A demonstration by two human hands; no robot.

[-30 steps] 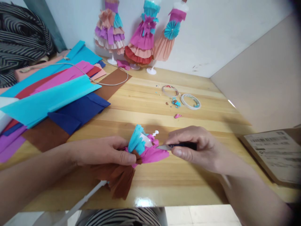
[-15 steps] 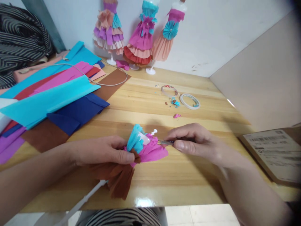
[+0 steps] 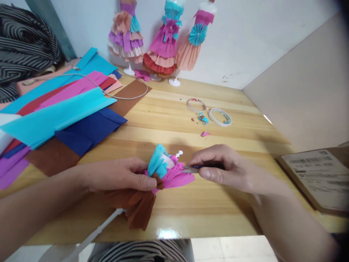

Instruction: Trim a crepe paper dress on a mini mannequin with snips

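My left hand [image 3: 122,175] is wrapped round the waist of a small white mannequin, which lies tilted over the table's front edge. Its crepe paper dress has a brown skirt [image 3: 140,211], a turquoise piece [image 3: 158,160] and a pink ruffle [image 3: 177,176] at the top. The white stand rod [image 3: 95,231] slants down to the lower left. In my right hand [image 3: 223,169] is a pair of small scissors [image 3: 191,169], dark at the handle, most of which my fingers hide. The blades touch the pink ruffle's right edge; I cannot tell how far apart they are.
Folded crepe paper sheets [image 3: 57,116] and a grey cable [image 3: 131,98] lie at left. Several dressed mannequins, one in pink and peach [image 3: 189,54], stand along the wall. Two tape rolls [image 3: 220,117] and paper scraps [image 3: 203,118] lie behind my right hand. A cardboard box [image 3: 316,182] is at right.
My right hand has turned slightly, so the scissor blades show flatter and lower against the pink ruffle. My left hand and the mannequin have hardly moved.
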